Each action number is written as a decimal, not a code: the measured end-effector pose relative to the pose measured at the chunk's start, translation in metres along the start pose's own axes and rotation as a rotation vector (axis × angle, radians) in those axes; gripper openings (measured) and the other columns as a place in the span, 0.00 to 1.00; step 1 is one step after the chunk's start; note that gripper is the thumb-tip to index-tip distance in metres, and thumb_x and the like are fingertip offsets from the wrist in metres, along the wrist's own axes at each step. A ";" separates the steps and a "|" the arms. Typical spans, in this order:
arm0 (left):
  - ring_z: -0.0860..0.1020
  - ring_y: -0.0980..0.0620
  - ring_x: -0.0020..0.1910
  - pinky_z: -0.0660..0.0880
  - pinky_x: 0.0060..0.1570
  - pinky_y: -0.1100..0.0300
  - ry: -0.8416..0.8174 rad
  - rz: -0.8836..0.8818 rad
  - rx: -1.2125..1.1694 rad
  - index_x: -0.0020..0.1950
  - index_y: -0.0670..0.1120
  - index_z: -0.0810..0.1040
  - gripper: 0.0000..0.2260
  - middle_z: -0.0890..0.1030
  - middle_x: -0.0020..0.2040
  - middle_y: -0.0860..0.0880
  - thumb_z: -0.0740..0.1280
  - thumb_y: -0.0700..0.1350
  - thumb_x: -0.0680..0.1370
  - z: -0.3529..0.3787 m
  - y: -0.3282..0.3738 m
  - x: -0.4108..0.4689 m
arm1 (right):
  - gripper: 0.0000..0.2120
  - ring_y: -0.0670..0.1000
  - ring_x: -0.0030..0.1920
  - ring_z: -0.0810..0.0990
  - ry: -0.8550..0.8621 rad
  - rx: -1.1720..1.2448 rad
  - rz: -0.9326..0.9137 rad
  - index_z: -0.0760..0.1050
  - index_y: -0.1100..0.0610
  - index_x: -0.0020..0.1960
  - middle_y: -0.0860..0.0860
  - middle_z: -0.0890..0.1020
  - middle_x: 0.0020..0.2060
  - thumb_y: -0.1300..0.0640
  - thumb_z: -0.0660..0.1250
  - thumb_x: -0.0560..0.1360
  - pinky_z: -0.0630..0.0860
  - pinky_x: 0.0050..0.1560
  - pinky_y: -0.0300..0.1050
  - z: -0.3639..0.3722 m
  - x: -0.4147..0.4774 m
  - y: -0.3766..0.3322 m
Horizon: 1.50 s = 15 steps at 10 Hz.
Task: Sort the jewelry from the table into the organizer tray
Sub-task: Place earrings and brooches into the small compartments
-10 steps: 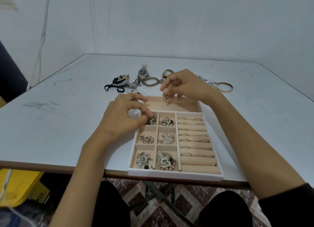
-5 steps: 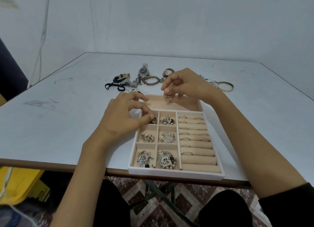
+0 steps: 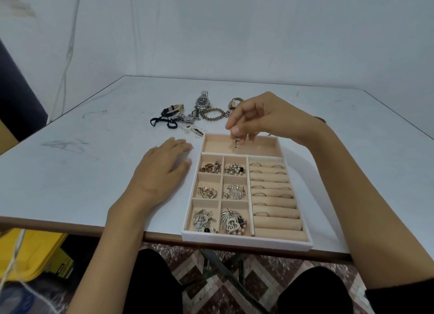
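Two hands: left hand (image 3: pixel 162 172) flat beside tray (image 3: pixel 246 241); charm (image 3: pixel 236 143) above top compartment (image 3: pixel 260 147), in pinch of right hand (image 3: pixel 263 116)

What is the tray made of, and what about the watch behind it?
The organizer tray looks lined with soft beige fabric, maybe velvet: it is matte, without shine; its outer wall is white. The watch looks like polished silver metal, since its band links glint, around a dark face.

Left hand (image 3: pixel 162 170) out of the tray (image 3: pixel 246 240), now flat on the table (image 3: pixel 82 172).
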<state>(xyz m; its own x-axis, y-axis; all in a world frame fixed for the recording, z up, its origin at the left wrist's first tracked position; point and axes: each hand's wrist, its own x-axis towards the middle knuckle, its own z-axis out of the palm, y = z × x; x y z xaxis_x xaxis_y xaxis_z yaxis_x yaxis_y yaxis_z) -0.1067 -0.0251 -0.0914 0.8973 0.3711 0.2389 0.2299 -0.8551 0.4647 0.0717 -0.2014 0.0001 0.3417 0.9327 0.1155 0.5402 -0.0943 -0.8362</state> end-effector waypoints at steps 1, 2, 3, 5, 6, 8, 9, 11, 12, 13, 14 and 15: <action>0.48 0.58 0.77 0.43 0.76 0.56 -0.123 -0.043 0.125 0.78 0.51 0.56 0.23 0.53 0.79 0.54 0.48 0.54 0.83 0.001 0.005 0.001 | 0.07 0.54 0.37 0.82 -0.058 0.000 -0.015 0.80 0.66 0.50 0.60 0.84 0.38 0.66 0.71 0.72 0.79 0.38 0.42 0.003 -0.006 -0.004; 0.44 0.59 0.77 0.40 0.75 0.58 -0.186 -0.048 0.227 0.79 0.51 0.50 0.24 0.47 0.79 0.55 0.45 0.54 0.83 0.001 0.007 0.001 | 0.07 0.55 0.38 0.82 -0.117 -0.018 -0.016 0.80 0.66 0.50 0.64 0.84 0.40 0.66 0.71 0.72 0.79 0.37 0.42 0.007 -0.008 -0.006; 0.44 0.58 0.77 0.40 0.75 0.58 -0.202 -0.056 0.271 0.79 0.50 0.48 0.24 0.46 0.79 0.54 0.44 0.54 0.83 0.001 0.007 0.002 | 0.06 0.54 0.38 0.83 -0.183 -0.046 0.006 0.80 0.65 0.49 0.64 0.84 0.42 0.66 0.72 0.72 0.77 0.36 0.41 0.010 -0.009 -0.007; 0.46 0.59 0.77 0.41 0.75 0.58 -0.174 -0.050 0.246 0.79 0.51 0.51 0.25 0.49 0.79 0.54 0.43 0.57 0.82 0.002 0.007 0.001 | 0.06 0.52 0.37 0.81 -0.249 -0.187 0.055 0.81 0.61 0.48 0.59 0.84 0.40 0.63 0.73 0.72 0.72 0.36 0.44 0.014 -0.008 -0.007; 0.46 0.59 0.77 0.41 0.75 0.58 -0.165 -0.053 0.225 0.79 0.51 0.52 0.25 0.49 0.79 0.55 0.44 0.57 0.82 0.001 0.008 0.000 | 0.05 0.47 0.36 0.79 -0.243 -0.241 0.064 0.82 0.60 0.47 0.49 0.84 0.33 0.61 0.74 0.71 0.72 0.46 0.48 0.014 -0.010 -0.009; 0.47 0.59 0.77 0.42 0.75 0.58 -0.159 -0.063 0.201 0.78 0.52 0.53 0.27 0.51 0.79 0.55 0.44 0.59 0.80 0.002 0.007 0.001 | 0.03 0.52 0.37 0.74 -0.223 -0.305 0.057 0.84 0.55 0.45 0.53 0.85 0.37 0.57 0.73 0.72 0.68 0.46 0.46 0.015 -0.011 -0.010; 0.47 0.59 0.77 0.42 0.75 0.58 -0.157 -0.062 0.191 0.78 0.52 0.54 0.30 0.51 0.79 0.55 0.43 0.61 0.77 0.001 0.007 0.001 | 0.03 0.49 0.36 0.73 -0.220 -0.331 0.071 0.85 0.54 0.45 0.51 0.85 0.36 0.57 0.73 0.72 0.67 0.41 0.42 0.014 -0.011 -0.009; 0.47 0.58 0.77 0.42 0.76 0.58 -0.136 -0.053 0.186 0.78 0.51 0.54 0.24 0.51 0.79 0.54 0.48 0.55 0.83 0.002 0.007 0.000 | 0.04 0.41 0.26 0.68 -0.221 -0.390 0.064 0.85 0.56 0.46 0.40 0.80 0.26 0.60 0.74 0.72 0.62 0.28 0.29 0.015 -0.008 -0.006; 0.48 0.58 0.77 0.42 0.75 0.58 -0.134 -0.047 0.189 0.78 0.51 0.54 0.24 0.51 0.79 0.55 0.47 0.56 0.83 0.002 0.006 0.000 | 0.04 0.41 0.26 0.68 -0.208 -0.392 0.045 0.85 0.56 0.46 0.43 0.80 0.26 0.60 0.74 0.71 0.62 0.28 0.30 0.016 -0.006 -0.005; 0.48 0.58 0.77 0.43 0.75 0.57 -0.135 -0.040 0.180 0.78 0.51 0.55 0.29 0.52 0.79 0.54 0.44 0.60 0.78 0.002 0.005 0.001 | 0.04 0.39 0.26 0.71 -0.192 -0.407 0.029 0.84 0.56 0.45 0.50 0.82 0.30 0.60 0.74 0.71 0.64 0.29 0.29 0.019 -0.004 -0.004; 0.48 0.58 0.77 0.43 0.75 0.58 -0.131 -0.047 0.170 0.78 0.51 0.55 0.34 0.52 0.79 0.55 0.42 0.61 0.73 0.002 0.005 0.001 | 0.04 0.39 0.26 0.71 -0.188 -0.436 0.015 0.84 0.57 0.45 0.53 0.82 0.31 0.59 0.75 0.70 0.64 0.29 0.29 0.023 -0.003 -0.003; 0.48 0.59 0.77 0.43 0.75 0.58 -0.132 -0.050 0.174 0.78 0.51 0.55 0.34 0.52 0.79 0.55 0.42 0.61 0.73 0.002 0.005 0.002 | 0.04 0.38 0.26 0.72 -0.188 -0.435 0.018 0.84 0.58 0.45 0.54 0.82 0.31 0.60 0.75 0.70 0.65 0.29 0.29 0.023 -0.004 -0.004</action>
<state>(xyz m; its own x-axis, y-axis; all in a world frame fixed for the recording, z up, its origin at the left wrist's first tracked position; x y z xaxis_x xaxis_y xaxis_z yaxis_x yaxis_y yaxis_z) -0.1032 -0.0294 -0.0907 0.9223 0.3732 0.1000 0.3263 -0.8910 0.3158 0.0507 -0.1966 -0.0087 0.2303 0.9727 -0.0299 0.8210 -0.2107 -0.5306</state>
